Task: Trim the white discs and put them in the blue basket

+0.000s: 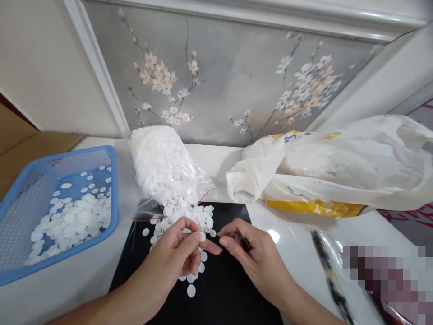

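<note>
Over a black mat (223,293), my left hand (177,253) pinches a small white disc (202,236) near the thumb tip. Its index finger stretches toward my right hand (253,259), whose thumb and fingertips are drawn together. Something dark shows inside the right hand's curled fingers, but I cannot make out what it is. Loose white discs (191,290) lie on the mat beneath and behind my left hand. They spill from the mouth of a clear zip bag (158,162) full of the same discs.
At the left stands a blue plastic basket (114,194) with many white discs in it. A white and yellow plastic bag (324,167) lies at the back right. A black pen-like item (329,271) in clear wrap rests at the right. A flower-patterned panel (219,76) rises behind.
</note>
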A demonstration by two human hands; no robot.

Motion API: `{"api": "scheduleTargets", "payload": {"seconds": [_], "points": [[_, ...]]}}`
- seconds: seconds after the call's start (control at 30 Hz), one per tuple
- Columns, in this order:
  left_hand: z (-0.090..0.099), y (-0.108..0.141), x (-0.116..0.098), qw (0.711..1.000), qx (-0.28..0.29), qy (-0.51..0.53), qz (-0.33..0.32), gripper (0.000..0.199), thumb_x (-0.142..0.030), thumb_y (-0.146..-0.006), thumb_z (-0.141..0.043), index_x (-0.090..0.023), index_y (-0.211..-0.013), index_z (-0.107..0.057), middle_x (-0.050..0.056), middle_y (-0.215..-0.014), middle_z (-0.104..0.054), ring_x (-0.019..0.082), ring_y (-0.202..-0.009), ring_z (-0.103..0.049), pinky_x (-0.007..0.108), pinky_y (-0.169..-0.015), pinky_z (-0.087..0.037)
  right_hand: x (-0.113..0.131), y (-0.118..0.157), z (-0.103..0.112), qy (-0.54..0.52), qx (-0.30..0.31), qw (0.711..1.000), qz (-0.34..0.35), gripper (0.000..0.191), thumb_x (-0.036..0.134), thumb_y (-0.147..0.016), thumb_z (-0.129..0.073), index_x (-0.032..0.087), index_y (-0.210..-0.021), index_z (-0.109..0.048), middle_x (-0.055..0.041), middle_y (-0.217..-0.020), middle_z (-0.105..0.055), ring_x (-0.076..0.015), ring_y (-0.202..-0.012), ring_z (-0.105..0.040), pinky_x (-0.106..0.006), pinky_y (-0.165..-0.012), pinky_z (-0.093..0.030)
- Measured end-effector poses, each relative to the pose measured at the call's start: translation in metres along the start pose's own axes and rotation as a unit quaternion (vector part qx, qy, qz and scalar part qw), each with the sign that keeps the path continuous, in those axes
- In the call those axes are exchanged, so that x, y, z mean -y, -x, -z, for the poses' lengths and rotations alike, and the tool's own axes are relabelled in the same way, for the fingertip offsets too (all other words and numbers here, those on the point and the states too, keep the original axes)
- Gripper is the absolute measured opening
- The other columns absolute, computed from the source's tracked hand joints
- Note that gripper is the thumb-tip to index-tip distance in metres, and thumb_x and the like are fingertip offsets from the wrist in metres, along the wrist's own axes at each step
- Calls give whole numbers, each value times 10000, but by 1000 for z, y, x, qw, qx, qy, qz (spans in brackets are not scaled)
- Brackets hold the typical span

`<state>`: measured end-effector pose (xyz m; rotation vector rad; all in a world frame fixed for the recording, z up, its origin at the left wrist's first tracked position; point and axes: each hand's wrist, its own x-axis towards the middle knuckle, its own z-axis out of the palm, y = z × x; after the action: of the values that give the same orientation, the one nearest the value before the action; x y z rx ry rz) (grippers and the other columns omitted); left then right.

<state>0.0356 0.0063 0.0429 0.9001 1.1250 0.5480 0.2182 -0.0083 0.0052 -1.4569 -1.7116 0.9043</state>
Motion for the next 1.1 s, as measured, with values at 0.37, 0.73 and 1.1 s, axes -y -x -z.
{"api": "scheduleTargets", "payload": {"seconds": [0.37,0.73,1.1], "points": [[-9,2,4,996,73,-35,31,232,-402,-872,-521,-190,-787,-486,-86,-606,-428,64,-511,-297,231,-506,-220,17,10,-5,-177,93,975,-94,383,492,-874,-584,179,-654,-575,6,-622,-585,-108,-523,-438,-226,-487,-319],[-3,2,1,997,30,54,37,79,-129,-785,-459,-195,-742,-464,-41,-692,-577,61,-501,-309,239,-502,-197,-18,-10,30,231,-87,968,42,283,289,-956,-364,212,-775,-567,-56,-787,-641,-179,-588,-598,-274,-505,-406],[3,-7,5,995,-36,92,-18,272,-424,-920,-494,-206,-767,-554,-100,-483,-290,82,-458,-181,225,-442,-160,-21,-8,-11,315,-23,930,187,132,110,-880,-564,194,-845,-660,-9,-796,-660,-121,-517,-625,-218,-438,-432]]}}
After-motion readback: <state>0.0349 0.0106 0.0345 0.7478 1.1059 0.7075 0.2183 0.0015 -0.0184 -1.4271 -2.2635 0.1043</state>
